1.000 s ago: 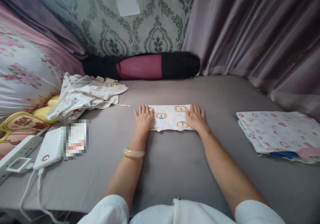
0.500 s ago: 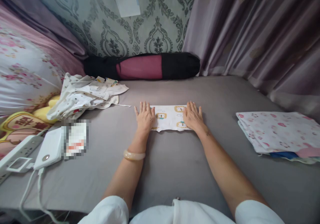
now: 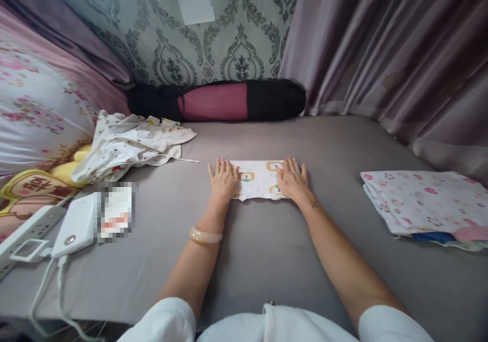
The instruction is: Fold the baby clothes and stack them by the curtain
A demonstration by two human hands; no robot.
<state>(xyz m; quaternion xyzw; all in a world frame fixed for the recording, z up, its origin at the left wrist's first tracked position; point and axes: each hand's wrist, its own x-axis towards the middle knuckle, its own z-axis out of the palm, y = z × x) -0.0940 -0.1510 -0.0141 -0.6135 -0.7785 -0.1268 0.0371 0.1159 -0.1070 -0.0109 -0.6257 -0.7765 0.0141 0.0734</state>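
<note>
A folded white cloth with a yellow and teal print lies flat on the grey bed sheet. Over its left end rests my left hand, palm down with the fingers stretched out. My right hand lies flat on the cloth's right end, its fingers also extended. Both hands press from above, and neither grips the cloth. The ends of the cloth beneath the palms are hidden.
A crumpled patterned garment lies at the left, near a white power bank and a power strip. Folded printed fabrics are stacked at the right. A black and maroon long bag lies along the wall.
My left hand has shifted slightly right, and my right hand slightly left and down, both still flat on the cloth. The cloth stays in place.
</note>
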